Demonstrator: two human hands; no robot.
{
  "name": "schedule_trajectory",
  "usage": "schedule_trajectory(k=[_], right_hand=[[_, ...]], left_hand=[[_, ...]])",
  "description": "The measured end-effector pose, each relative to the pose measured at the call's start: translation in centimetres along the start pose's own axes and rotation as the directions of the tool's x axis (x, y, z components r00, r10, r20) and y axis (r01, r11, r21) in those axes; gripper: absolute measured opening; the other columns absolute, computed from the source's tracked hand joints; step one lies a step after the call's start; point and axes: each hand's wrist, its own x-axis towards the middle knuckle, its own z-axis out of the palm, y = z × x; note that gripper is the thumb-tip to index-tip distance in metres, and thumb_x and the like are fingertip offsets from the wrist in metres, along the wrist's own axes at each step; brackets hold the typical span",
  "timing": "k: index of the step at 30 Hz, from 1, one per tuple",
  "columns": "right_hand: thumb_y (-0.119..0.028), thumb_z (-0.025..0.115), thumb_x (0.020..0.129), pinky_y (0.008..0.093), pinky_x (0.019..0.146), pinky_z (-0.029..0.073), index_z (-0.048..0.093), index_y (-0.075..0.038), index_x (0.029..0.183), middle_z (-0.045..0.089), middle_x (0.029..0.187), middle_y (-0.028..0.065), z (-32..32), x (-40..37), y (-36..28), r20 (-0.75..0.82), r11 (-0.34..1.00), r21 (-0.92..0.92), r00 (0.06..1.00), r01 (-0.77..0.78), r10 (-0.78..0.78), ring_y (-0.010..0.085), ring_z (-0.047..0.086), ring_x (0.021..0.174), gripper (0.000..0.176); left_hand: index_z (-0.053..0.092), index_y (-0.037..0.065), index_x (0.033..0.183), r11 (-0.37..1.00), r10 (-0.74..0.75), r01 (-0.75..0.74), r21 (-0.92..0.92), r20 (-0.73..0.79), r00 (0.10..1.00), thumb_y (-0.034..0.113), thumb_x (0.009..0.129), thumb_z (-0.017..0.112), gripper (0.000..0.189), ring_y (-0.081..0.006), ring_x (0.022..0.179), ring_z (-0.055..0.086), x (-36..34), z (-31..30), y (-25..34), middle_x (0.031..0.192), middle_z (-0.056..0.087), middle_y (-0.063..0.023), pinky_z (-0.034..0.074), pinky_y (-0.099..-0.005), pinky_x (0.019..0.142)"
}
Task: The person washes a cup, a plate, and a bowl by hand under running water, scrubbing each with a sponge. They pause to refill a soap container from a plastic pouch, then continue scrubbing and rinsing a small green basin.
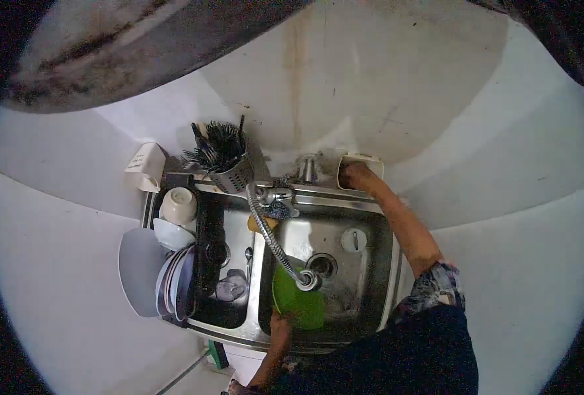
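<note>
My left hand (281,324) grips the near edge of a bright green plastic dish (302,308), which is tilted in the right basin of a steel sink (389,289). Above the dish hangs the spray head (309,281) of a coiled metal faucet hose (269,230), covering part of it. Stretched to the back ledge, my right hand (354,175) reaches into a white open-topped container (375,164); its fingers are hidden inside. A round white lid-like piece (354,240) lies near the drain (322,264).
A perforated steel holder (236,176) full of dark forks stands behind the sink. Left, a black rack (203,263) bears plates (177,283) and bowls (178,205). The left basin holds a clear cup (231,287) and a spoon (249,255). A white cut-open jug (145,168) stands at back left.
</note>
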Motion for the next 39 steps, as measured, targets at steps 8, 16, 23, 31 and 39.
schedule_trajectory(k=[8, 16, 23, 31, 39], right_hand=[[-0.009, 0.058, 0.081, 0.0398, 0.08, 0.051, 0.057, 0.0, 0.107, 0.057, 0.109, 0.011, -1.1, -16.8, -9.7, 0.29, 0.106, 0.932, 0.887, -0.347, 0.359, 0.0242, 0.053, 0.106, 0.028], [-0.001, 0.058, 0.079, 0.0351, 0.093, 0.043, 0.049, -0.002, 0.12, 0.055, 0.115, 0.0146, 13.7, -23.3, -25.8, 0.267, 0.268, 0.877, 0.868, -0.399, 0.418, 0.0282, 0.052, 0.109, 0.042], [0.001, 0.05, 0.079, 0.04, 0.098, 0.038, 0.056, -0.008, 0.116, 0.051, 0.124, 0.0135, 17.1, -24.6, -33.2, -0.374, 0.872, 0.487, 0.892, -0.044, 0.254, 0.0333, 0.05, 0.11, 0.039], [-0.013, 0.054, 0.081, 0.0436, 0.087, 0.042, 0.059, -0.01, 0.11, 0.059, 0.103, 0.0169, 17.1, -19.1, -29.6, -0.214, 0.717, 0.647, 0.84, -0.26, 0.498, 0.0352, 0.053, 0.097, 0.029], [-0.012, 0.05, 0.085, 0.0437, 0.081, 0.044, 0.06, -0.007, 0.095, 0.058, 0.098, 0.017, 16.2, -22.9, -31.4, -0.199, 0.812, 0.506, 0.877, -0.291, 0.438, 0.0368, 0.053, 0.093, 0.015]], left_hand=[[0.039, 0.002, 0.128, 0.996, 0.05, -0.051, 0.072, 0.021, 0.999, 0.016, 0.085, 0.055, 0.048, -0.0274, 0.098, 0.055, -2.6, -1.6, 5.3, 0.111, 0.057, -0.0152, 0.042, -0.0358, 0.088], [0.049, 0.0, 0.12, 0.997, 0.017, -0.021, 0.07, 0.045, 0.999, 0.01, 0.084, 0.055, 0.038, -0.0289, 0.097, 0.057, -3.0, -4.6, 6.6, 0.107, 0.06, -0.0188, 0.042, -0.0351, 0.084], [0.055, 0.0, 0.112, 0.881, 0.2, -0.215, 0.422, 0.08, 0.976, 0.012, 0.083, 0.055, 0.032, -0.0231, 0.086, 0.06, -4.8, -5.1, 13.1, 0.098, 0.064, -0.016, 0.045, -0.0336, 0.077], [0.055, 0.0, 0.113, 0.891, 0.135, -0.189, 0.413, 0.156, 0.978, 0.018, 0.084, 0.056, 0.033, -0.0197, 0.081, 0.058, -5.5, -5.8, 12.9, 0.093, 0.064, -0.0124, 0.044, -0.0343, 0.075], [0.053, 0.0, 0.114, 0.906, 0.103, -0.16, 0.391, 0.164, 0.981, 0.035, 0.089, 0.05, 0.044, -0.0196, 0.08, 0.055, -3.8, -6.9, 10.8, 0.092, 0.062, -0.0131, 0.044, -0.0335, 0.075]])
